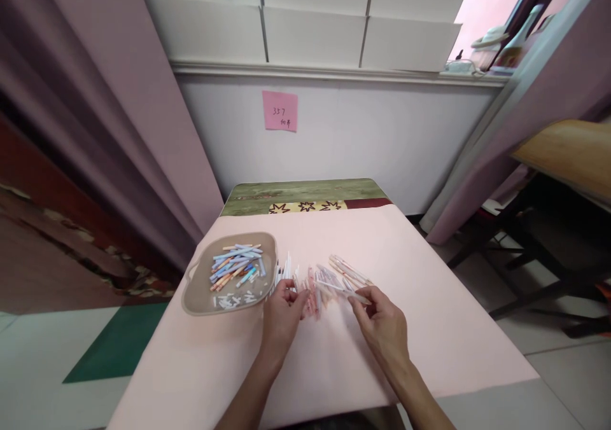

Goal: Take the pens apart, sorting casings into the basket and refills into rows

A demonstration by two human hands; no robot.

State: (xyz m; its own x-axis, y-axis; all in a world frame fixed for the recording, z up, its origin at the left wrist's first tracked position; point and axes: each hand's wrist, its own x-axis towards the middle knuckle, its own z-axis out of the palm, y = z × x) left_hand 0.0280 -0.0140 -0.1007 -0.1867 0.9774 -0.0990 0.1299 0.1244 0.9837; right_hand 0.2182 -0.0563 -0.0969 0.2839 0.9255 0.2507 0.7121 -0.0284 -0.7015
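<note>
White wall [382, 131] (pink note [279, 110] stuck on), mauve curtains [119, 99].

The sticky note [279, 110] bears writing too small to read.

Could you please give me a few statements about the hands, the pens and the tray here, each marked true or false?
1. The tray lies to the left of both hands. True.
2. The right hand holds a pale pen by its fingertips. True.
3. The tray holds nothing. False: coloured pens lie in it, blue and orange among them.
4. The left hand rests inside the tray. False: it is on the pink cloth beside the tray, at the loose pens.
5. A pink note hangs on the wall behind the table. True.
</note>
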